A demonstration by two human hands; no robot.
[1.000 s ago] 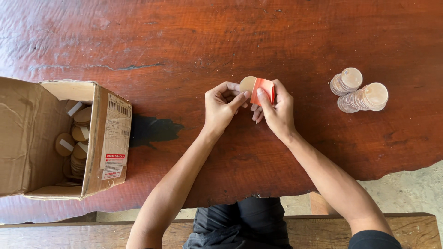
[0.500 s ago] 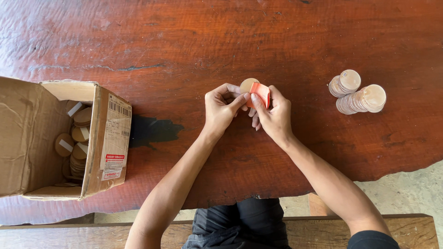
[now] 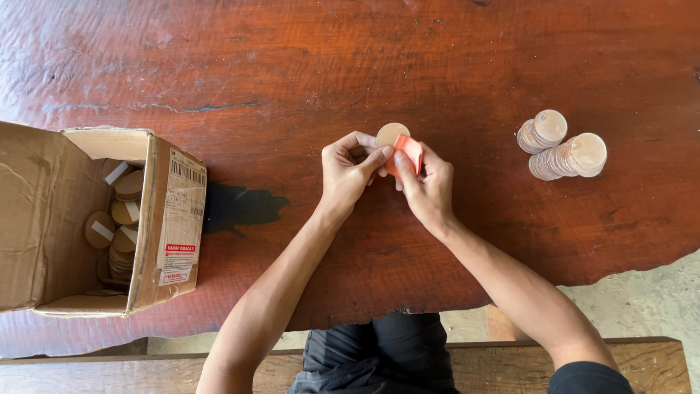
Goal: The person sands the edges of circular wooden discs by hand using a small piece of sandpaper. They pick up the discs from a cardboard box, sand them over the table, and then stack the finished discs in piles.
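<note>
Above the middle of a dark red wooden table (image 3: 292, 66), my left hand (image 3: 348, 173) pinches a small round tan wooden disc (image 3: 390, 133) by its edge. My right hand (image 3: 429, 188) holds a folded orange sheet (image 3: 408, 152) pressed against the disc's right side. Both hands meet closely around the disc, and the fingers hide its lower part.
An open cardboard box (image 3: 171, 219) lies on its side at the left, with several tan discs (image 3: 125, 211) inside. Two stacks of similar discs (image 3: 561, 149) stand at the right. A wooden bench (image 3: 656, 357) runs along the near edge below my arms.
The orange sheet has slid a little along the disc's edge and my fingers have shifted on it. Box and stacks have stayed put.
</note>
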